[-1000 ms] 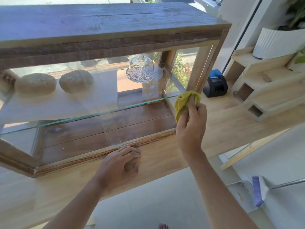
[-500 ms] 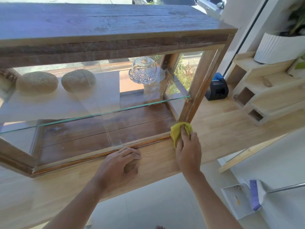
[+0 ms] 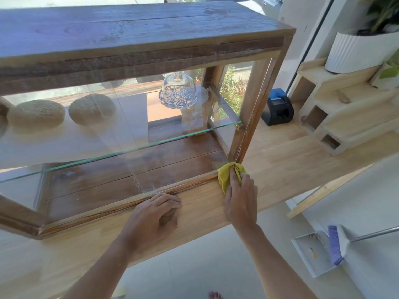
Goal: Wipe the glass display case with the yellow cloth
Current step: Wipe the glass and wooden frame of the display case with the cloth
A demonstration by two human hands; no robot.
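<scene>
Glass display case with a dark wooden frame stands on the light wooden counter, and inside it a glass shelf carries two round woven mats and a glass dome. At its lower right corner the right hand pinches the bunched yellow cloth and presses it against the frame. Left hand lies on the counter with fingers curled, touching the bottom rail of the case.
</scene>
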